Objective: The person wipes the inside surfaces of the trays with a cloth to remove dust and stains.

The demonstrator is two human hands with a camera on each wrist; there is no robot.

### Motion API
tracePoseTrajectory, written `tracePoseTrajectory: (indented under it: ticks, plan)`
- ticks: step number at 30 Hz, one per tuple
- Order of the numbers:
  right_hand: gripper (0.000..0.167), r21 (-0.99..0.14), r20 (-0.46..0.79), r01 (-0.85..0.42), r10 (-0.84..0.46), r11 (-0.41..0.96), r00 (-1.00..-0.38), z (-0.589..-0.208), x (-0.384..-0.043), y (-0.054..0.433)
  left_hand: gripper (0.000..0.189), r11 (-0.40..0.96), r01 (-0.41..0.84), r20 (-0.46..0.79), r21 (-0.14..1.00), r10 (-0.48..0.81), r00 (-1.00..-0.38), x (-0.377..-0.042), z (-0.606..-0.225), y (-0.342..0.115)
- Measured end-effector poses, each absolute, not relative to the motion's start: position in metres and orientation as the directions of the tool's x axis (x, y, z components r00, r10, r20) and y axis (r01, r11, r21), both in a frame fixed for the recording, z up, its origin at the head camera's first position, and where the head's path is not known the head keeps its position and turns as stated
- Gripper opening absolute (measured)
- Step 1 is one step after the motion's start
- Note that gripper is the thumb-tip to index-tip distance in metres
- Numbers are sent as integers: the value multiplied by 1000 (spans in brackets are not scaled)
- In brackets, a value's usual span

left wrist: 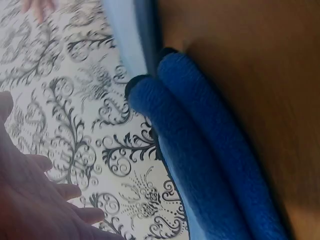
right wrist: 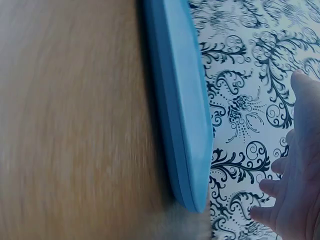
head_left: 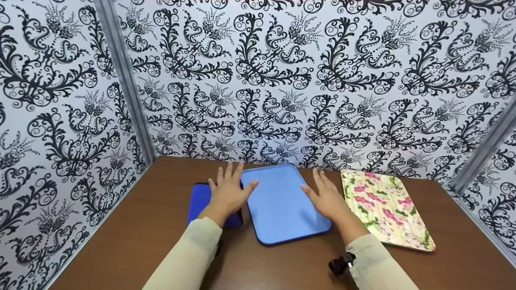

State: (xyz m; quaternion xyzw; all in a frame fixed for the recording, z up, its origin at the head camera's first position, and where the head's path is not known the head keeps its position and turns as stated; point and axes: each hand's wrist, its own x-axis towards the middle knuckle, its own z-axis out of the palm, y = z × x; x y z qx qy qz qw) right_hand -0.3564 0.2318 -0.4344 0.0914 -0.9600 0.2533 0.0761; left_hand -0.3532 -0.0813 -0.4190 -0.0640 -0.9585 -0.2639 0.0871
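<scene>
A light blue tray (head_left: 282, 205) with rounded corners and a raised rim lies on the brown table. Over its left edge and a folded blue plush cloth (head_left: 197, 201) hovers my left hand (head_left: 229, 194), fingers spread, holding nothing. The cloth's dark edging and two thick folds (left wrist: 200, 150) show in the left wrist view. My right hand (head_left: 325, 198) is held above the tray's right edge, its fingers straight and its palm turned inward. In the right wrist view, that hand (right wrist: 300, 165) is apart from the tray's side (right wrist: 180, 110).
A flower-patterned tray or board (head_left: 383, 205) lies right of the blue tray. Behind the table (head_left: 133, 225) stand walls with black scroll-pattern paper (head_left: 274, 80), framed by grey strips (head_left: 125, 76). A small black device (head_left: 342, 262) is strapped at my right wrist.
</scene>
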Motion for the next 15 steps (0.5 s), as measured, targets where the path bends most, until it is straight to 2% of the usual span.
tracePoseTrajectory:
  ticks: [9,15]
  plan:
    - [84,-699,103,-125,-74,704,-992,-445,-365,239,88,789,92,166,608,-13,-986,-352,-423,-121]
    - [87,-761,16,-36,-36,647,-999,-451,-365,241,96,731,13,107,682,-82,-991,-347,-430,-147]
